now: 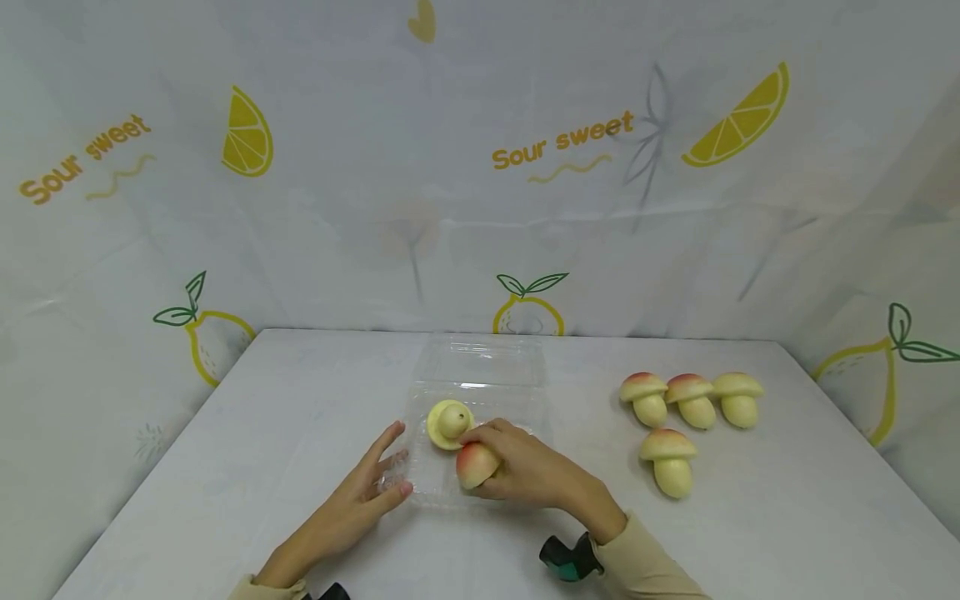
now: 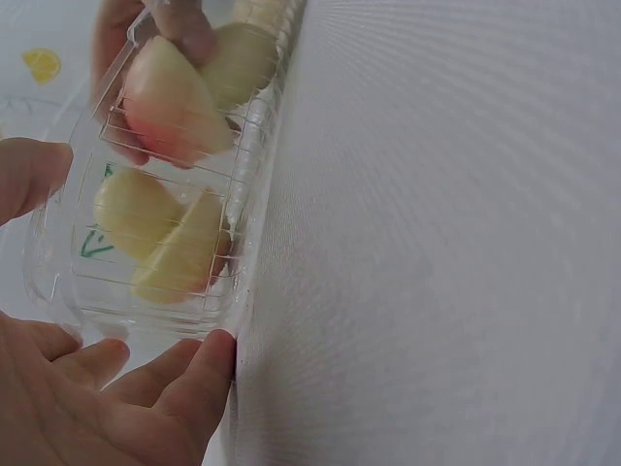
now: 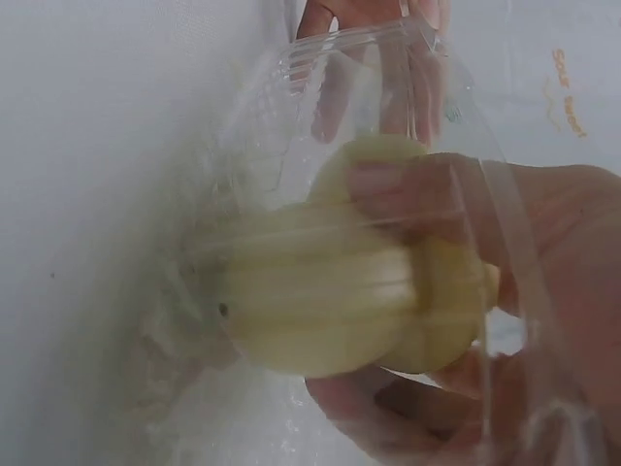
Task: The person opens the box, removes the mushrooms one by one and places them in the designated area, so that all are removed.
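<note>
A clear plastic container (image 1: pixel 521 404) stands before me with its lid (image 1: pixel 480 358) folded back. My right hand (image 1: pixel 528 467) reaches inside and grips a mushroom-shaped piece (image 1: pixel 475 465) by its sides. In the right wrist view its pale stem (image 3: pixel 310 301) shows through the plastic wall. Beside it in the container, another mushroom piece (image 1: pixel 442 440) sits cap down with its stem up. My left hand (image 1: pixel 363 487) is at the container's left side, fingers spread. The left wrist view shows its fingertips (image 2: pixel 209 364) right at the container's end wall.
To the right on the white table (image 1: pixel 750 517) are several more mushroom pieces, three in a row with a middle one (image 1: pixel 693 400), and one (image 1: pixel 670 462) nearer me. A printed cloth (image 1: pixel 375 208) hangs behind the table's far edge.
</note>
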Motion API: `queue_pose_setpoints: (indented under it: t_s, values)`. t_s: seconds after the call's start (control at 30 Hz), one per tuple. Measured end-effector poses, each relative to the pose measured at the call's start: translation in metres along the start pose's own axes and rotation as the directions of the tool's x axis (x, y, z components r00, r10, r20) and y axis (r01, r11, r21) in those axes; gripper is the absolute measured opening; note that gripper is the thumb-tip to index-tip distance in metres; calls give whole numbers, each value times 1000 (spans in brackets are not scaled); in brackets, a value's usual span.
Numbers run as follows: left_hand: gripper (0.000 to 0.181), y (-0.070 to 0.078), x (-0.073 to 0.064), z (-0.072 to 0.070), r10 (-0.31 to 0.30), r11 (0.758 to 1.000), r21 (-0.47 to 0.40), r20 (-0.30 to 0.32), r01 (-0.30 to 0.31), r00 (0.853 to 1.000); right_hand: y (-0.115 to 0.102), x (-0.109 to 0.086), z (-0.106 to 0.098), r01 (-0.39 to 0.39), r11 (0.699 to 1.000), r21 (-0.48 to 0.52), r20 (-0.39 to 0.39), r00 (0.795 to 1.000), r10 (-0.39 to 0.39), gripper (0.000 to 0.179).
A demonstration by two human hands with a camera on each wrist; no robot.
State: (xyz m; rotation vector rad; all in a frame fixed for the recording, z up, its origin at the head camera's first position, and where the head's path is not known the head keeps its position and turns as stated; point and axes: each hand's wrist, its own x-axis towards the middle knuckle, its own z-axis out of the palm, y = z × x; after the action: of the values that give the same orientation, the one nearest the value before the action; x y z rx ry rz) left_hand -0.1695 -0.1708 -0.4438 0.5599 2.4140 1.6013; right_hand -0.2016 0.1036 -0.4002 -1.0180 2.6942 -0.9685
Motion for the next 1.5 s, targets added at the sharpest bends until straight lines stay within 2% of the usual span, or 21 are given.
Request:
queue_pose_setpoints:
  t_s: [0.17,0.4,0.5,0.77,1.1,1.5]
  values:
    - [79,1,0,0,-10,1000,0,-3,10,1000,2,-3,-4,-5,998,69,-15,1000,6,49]
    - [79,1,0,0,1,1000,0,5,-1,1000,5,-5,-9,-17,996,91,-85,996,25,57]
    - [79,1,0,0,-3,1000,-2,5,3,1000,6,-7,-11,-17,991,136,-103,994,31,55]
    - [80,2,0,0,-8,1000,-13,9,8,1000,8,-11,-16,-9,972,234,-115,993,36,55]
    - [79,2,0,0,-5,1000,-12,8,5,1000,14,-20,-26,7,967,256,-162,986,36,56]
    - [80,3,0,0,-8,1000,-19,10,8,1000,17,-39,-39,-4,961,276,-230,971,71,62]
